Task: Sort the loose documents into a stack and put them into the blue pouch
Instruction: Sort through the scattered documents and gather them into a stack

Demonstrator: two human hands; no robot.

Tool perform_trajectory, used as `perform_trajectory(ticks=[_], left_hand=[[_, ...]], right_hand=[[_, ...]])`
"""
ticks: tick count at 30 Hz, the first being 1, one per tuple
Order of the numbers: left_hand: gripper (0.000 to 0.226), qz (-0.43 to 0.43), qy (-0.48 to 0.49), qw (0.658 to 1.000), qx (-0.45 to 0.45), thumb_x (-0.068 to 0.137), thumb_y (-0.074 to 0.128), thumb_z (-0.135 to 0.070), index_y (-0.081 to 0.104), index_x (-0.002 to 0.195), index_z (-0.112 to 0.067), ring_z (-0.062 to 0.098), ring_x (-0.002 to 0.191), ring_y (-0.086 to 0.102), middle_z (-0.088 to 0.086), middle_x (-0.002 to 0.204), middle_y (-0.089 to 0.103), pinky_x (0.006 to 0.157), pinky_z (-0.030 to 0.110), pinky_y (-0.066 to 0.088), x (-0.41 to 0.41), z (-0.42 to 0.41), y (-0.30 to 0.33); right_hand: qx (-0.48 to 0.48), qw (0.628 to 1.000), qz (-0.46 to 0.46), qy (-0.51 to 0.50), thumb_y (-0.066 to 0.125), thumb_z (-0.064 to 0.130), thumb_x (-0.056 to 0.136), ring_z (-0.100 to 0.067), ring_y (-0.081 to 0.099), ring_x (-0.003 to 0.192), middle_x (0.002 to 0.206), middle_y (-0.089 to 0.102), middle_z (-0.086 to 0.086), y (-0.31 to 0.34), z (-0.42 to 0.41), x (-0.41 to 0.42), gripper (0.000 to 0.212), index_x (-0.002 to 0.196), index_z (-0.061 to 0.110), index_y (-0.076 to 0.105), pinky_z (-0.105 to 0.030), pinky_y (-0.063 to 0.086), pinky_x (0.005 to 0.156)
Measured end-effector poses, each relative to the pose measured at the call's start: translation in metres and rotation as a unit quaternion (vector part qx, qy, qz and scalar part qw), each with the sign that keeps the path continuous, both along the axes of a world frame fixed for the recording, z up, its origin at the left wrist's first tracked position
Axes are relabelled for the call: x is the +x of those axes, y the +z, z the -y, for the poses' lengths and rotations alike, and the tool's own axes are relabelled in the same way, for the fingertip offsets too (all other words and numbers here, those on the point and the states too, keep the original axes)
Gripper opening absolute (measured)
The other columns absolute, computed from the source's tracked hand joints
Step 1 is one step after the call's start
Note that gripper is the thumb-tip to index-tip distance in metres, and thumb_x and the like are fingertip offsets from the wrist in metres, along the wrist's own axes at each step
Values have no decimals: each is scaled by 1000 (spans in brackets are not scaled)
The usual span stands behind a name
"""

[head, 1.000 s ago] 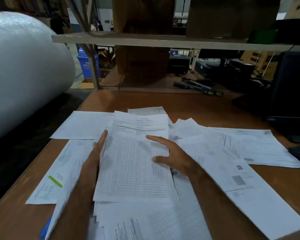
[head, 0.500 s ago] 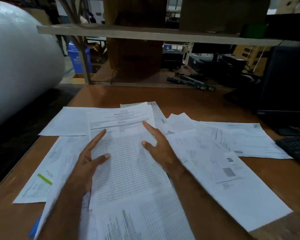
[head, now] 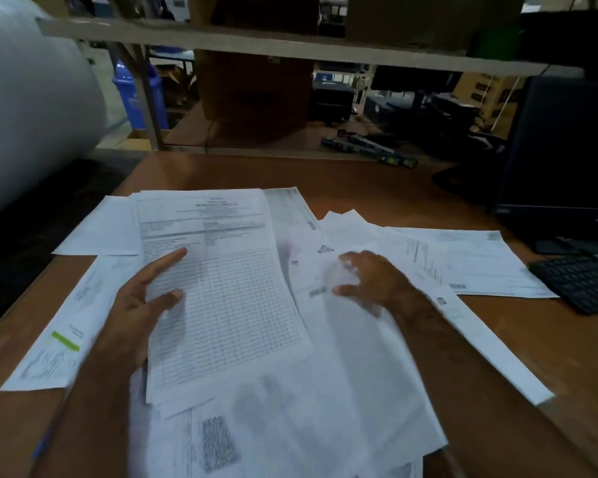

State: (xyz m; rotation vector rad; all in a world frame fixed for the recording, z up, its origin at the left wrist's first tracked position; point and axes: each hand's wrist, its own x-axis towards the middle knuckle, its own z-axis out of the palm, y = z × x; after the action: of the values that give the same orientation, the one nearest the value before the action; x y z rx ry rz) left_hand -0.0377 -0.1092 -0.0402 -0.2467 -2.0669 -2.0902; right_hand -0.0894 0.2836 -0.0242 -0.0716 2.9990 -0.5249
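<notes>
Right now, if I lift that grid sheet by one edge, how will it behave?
Probably floppy: the grid sheet is one thin page lying flat, so it should droop. It looks light, and likely slides easily over the papers beneath it. The left hand resting on its edge may be what steadies it.

Two bare forearms are seen, reaching in from the lower edge of the view. No sleeve is worn on either as far as the frame shows. The left hand (head: 142, 305) is rendered sharply, with short, trimmed nails on thumb and forefinger. The right hand (head: 370, 284) is blurred (its fingertips most of all), so nail detail cannot be made out.
</notes>
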Motion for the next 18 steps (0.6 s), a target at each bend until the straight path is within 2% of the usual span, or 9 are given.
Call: perform_trajectory(ticks=[3, 5, 7, 10, 13, 16, 18], left_hand=[[63, 3, -13, 1000, 28, 89, 59, 16, 64, 137, -25, 18, 138, 53, -9, 148, 57, 110, 42, 48, 5, 14, 0], [64, 4, -6, 1000, 25, 89, 59, 16, 64, 137, -25, 19, 139, 52, -7, 149, 56, 111, 42, 47, 7, 22, -2], [64, 10, 3, 999, 32, 88, 58, 18, 66, 134, -27, 19, 139, 52, -8, 149, 57, 109, 40, 48, 6, 27, -4], [65, 26, 2, 999, 43, 88, 58, 18, 66, 135, -26, 21, 139, 52, -5, 149, 56, 113, 49, 43, 4, 28, -6], [64, 39, 11, 997, 60, 88, 57, 19, 65, 135, -23, 19, 137, 54, -6, 148, 57, 112, 46, 46, 6, 28, -7], [63, 41, 27, 994, 93, 87, 56, 20, 65, 134, -21, 16, 133, 57, -8, 146, 59, 99, 30, 56, 10, 25, -4], [62, 42, 30, 993, 102, 88, 55, 20, 66, 133, -21, 14, 130, 59, -10, 145, 60, 93, 25, 57, 12, 24, -5]], right_hand=[[52, 992, -95, -60, 60, 66, 88, -26, 47, 133, 149, 50, -1, -7, 3, 7, 71, 147, 30, 45, -47, 40, 108], [49, 993, -102, -37, 56, 69, 87, -23, 42, 138, 153, 46, 4, -4, 8, 16, 70, 146, 33, 45, -49, 34, 110], [32, 999, -23, 20, 57, 79, 82, -22, 34, 145, 161, 35, 8, 7, 15, 24, 83, 151, 38, 37, -54, 29, 113], [70, 987, 94, 114, 63, 87, 69, -24, 21, 153, 169, 15, 10, 17, 25, 36, 106, 156, 46, 20, -61, 21, 118], [104, 988, 87, 67, 58, 94, 64, -28, 29, 149, 165, 26, 6, 20, 21, 42, 106, 153, 46, 27, -62, 23, 115], [194, 979, 46, -45, 39, 100, 66, -32, 37, 143, 157, 39, -2, 21, 12, 44, 101, 148, 39, 37, -64, 23, 114], [226, 972, 17, -66, 43, 93, 75, -32, 40, 141, 151, 48, -4, 20, 7, 44, 91, 143, 33, 44, -61, 24, 115]])
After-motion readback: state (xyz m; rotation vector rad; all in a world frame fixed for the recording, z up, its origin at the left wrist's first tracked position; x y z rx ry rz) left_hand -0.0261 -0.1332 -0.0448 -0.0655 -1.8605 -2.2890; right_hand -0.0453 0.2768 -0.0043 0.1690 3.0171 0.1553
